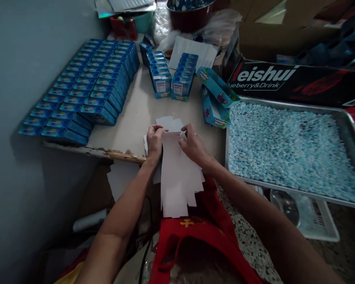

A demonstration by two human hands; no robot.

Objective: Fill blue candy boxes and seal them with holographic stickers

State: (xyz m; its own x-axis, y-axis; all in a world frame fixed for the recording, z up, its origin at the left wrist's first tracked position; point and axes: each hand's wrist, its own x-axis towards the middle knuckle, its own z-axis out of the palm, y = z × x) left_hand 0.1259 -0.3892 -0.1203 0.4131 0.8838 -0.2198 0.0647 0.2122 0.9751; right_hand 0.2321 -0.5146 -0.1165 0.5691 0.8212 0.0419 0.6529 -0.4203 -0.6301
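Observation:
A white die-cut cardboard box blank (177, 165) lies in front of me, its lower end hanging past the table edge toward my red apron (192, 240). My left hand (156, 140) pinches the left side of its upper end between thumb and fingers. On the right side, the bent fingers of my right hand (192, 142) grip the same end, where a narrow flap stands folded up. More white card shows underneath and beyond my fingers. Just past my right hand, two open blue display trays (215, 100) lie, one tilted over the other.
Rows of small blue boxes (97, 79) stand packed at the left. Two filled display trays (180, 81) sit at the back. A metal tray (292, 142) of pale blue candies is at the right, before a black carton (284, 81). The table edge (118, 155) is chipped.

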